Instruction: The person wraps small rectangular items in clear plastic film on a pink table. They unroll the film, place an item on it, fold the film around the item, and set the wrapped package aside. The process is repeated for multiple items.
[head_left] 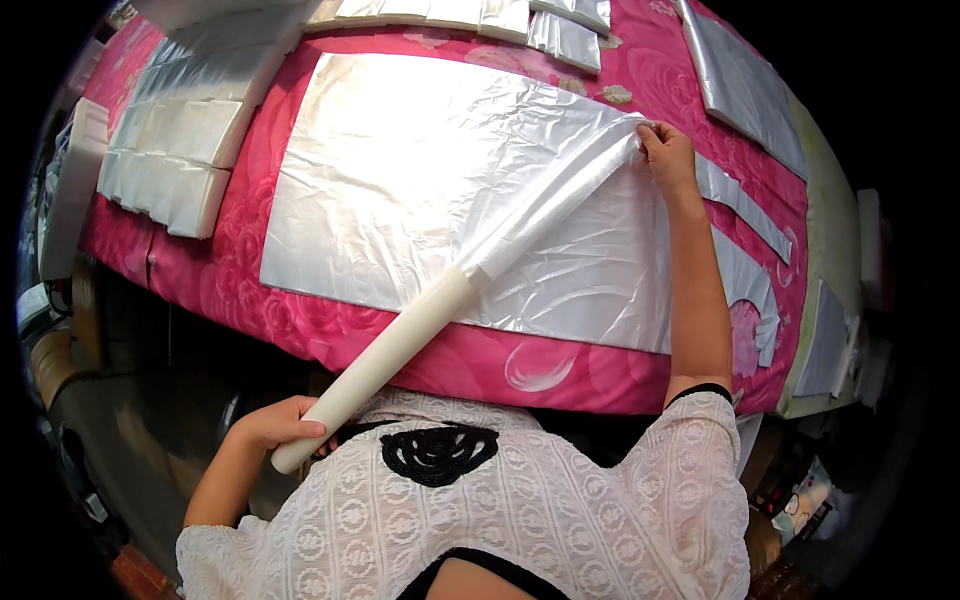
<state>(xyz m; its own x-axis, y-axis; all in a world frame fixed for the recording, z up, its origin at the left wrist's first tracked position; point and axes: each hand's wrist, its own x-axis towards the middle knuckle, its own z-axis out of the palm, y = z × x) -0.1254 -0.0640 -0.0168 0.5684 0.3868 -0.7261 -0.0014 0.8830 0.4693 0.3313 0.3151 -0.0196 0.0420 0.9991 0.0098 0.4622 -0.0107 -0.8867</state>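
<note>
Your left hand (285, 425) clenched round lower end of one white roll (400, 350), at 7 o'clock, off worktop (450, 370) edge. Roll slants up toward 1 o'clock. Your right hand (668, 155) pinches free end of film (560, 195) drawn off roll, at 2 o'clock. Beneath: one large silvery sheet (400, 170) flat on pink flowered cover. Folded white stacks (180, 140) at 10 o'clock, number unclear. Two narrow silver strips (745, 205) at 3 o'clock.

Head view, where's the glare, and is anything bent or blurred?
Head view: strong glare whitens the upper left of the silver sheet; the fisheye curves the pink table edge and blacks out the corners; the left hand and right hand look sharp.
</note>
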